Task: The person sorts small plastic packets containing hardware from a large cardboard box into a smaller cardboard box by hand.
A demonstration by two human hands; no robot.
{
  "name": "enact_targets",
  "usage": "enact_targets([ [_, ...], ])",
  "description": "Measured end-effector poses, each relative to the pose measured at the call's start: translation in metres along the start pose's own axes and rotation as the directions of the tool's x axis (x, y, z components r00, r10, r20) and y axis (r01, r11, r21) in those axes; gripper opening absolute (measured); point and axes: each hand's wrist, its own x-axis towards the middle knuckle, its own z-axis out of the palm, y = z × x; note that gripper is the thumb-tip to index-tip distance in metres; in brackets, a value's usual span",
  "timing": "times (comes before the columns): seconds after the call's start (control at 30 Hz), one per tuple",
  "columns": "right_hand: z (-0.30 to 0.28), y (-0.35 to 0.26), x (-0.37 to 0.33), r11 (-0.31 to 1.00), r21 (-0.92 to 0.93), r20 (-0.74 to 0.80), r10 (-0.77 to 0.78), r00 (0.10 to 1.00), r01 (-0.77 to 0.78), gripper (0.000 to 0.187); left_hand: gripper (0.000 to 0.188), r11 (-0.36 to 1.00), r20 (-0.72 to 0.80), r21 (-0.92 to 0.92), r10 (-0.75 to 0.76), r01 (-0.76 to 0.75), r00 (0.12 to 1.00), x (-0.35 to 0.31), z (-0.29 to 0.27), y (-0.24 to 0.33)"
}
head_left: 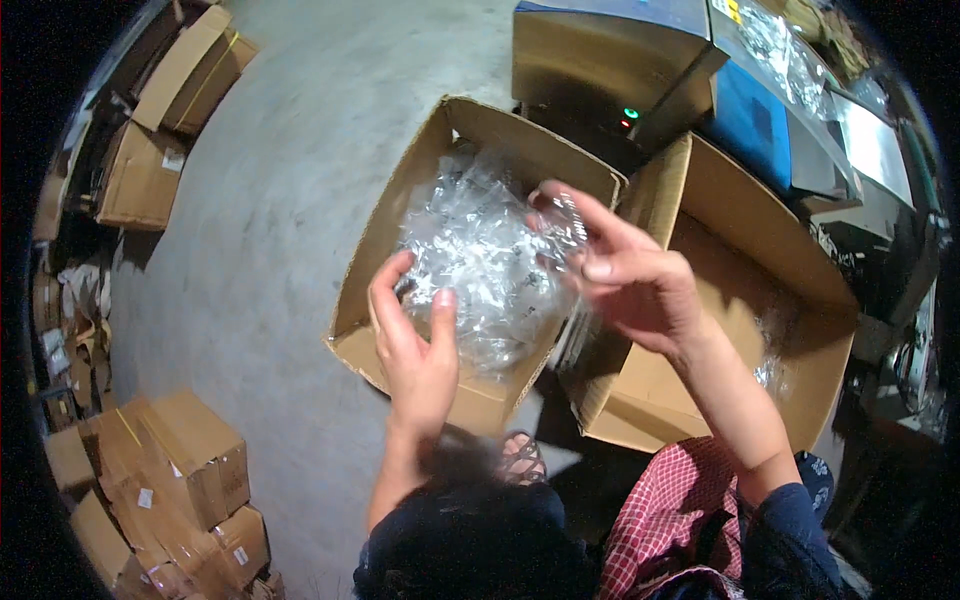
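Note:
A cardboard box (520, 143) in front of me holds a heap of crinkled clear plastic bags (480, 275) with small dark print. My left hand (415, 350) is over the box's near left part, thumb and fingers apart at the edge of the heap. Nothing shows gripped in it. Above the right side of the same box, my right hand (635, 275) pinches a clear plastic bag (562, 225) between thumb and fingers. The bag and fingertips are slightly blurred, and the bag's lower part blends into the heap.
A second open cardboard box (740, 250) stands close at the right, with some clear plastic inside. Behind it is a metal machine (610, 60) with small lights and a blue panel (750, 125). Stacked cartons (190, 460) stand at the lower left, more cartons (145, 175) at the upper left.

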Motion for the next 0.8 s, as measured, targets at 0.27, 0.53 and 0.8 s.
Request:
enact_targets([
  [0.27,-0.176,-0.022,-0.094,0.470,-0.882,-0.222,-0.490,0.843,0.042,0.053,0.044,0.998,0.019,0.055,0.003,-0.004,1.000,0.000,-0.003,-0.001],
  [0.53,-0.328,0.058,-0.337,-0.187,-0.325,-0.945,0.107,0.310,-0.927,0.132,0.051,0.993,0.103,-0.021,0.115,-0.114,0.988,0.001,0.036,0.000],
  [0.8,-0.280,0.018,-0.214,0.315,-0.718,-0.654,-0.001,0.757,-0.620,0.089,0.046,0.997,0.101,-0.076,-0.004,0.012,0.995,0.002,0.006,-0.017],
])
